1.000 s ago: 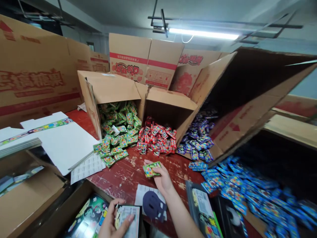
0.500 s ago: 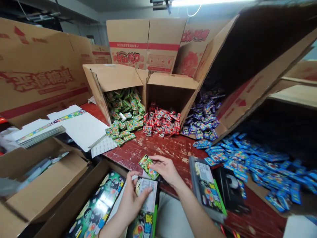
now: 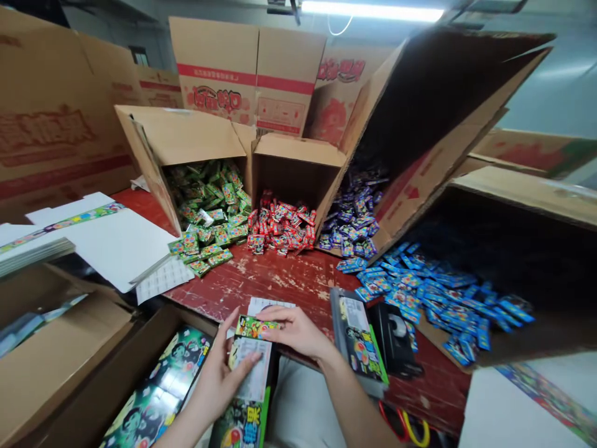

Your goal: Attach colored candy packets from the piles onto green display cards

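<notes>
Two hands, one held box, four packet heaps, four heap-holding cartons, one tape dispenser

The scuffed red table carries open cardboard boxes spilling green packets, red packets, purple packets and blue packets, plus a black tape dispenser just beside some printed packaging.

I keep my left hand curled in a grip, its thumb pointing forward and rightward, while my right hand, angled inward from a bare forearm, pinches just beyond that thumb.
</notes>
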A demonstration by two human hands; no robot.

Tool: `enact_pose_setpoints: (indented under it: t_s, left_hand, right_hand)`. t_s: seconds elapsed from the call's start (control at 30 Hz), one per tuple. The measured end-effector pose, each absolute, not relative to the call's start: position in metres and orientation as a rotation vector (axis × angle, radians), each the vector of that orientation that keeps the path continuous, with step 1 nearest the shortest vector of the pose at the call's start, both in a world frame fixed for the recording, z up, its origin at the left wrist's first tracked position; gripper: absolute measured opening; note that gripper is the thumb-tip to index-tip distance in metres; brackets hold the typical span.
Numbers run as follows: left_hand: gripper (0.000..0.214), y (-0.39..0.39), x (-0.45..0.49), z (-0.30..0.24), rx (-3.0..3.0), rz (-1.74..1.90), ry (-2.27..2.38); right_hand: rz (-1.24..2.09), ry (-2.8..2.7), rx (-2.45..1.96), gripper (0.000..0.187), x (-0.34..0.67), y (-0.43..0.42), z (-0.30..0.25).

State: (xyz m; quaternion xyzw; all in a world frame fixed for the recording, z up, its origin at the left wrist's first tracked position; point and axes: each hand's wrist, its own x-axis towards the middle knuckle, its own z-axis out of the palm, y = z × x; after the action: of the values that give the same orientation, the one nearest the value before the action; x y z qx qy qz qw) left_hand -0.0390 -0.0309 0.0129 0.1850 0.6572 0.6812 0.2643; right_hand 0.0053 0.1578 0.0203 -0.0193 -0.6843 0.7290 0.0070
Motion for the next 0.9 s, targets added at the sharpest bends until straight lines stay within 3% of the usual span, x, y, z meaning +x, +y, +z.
enact_pose_setpoints:
  t_s: [0.2,0.47,0.7,0.9]
  left_hand:
    - [0.036,-0.037,-0.046,0.009,0.640,1.696,1.929]
    - [0.040,-0.045,-0.045,0.006,0.631,1.632,1.911]
    - [0.046,-0.048,-0.048,0.010,0.639,1.659,1.909]
    - [0.040,-0.049,-0.048,0.017,0.586,1.645,1.922]
  right_hand:
    - [2.551,-1.936,-0.199,0.039,0.025,0.139,0.011]
    - [2.510,-1.779,-0.509,0.042,0.035,0.128,-0.010]
    - [2.596,-1.735,-0.441,0.049,0.024,0.135,0.002]
    - [2.605,-1.822,-0.447,0.044,0.022,0.137,0.010]
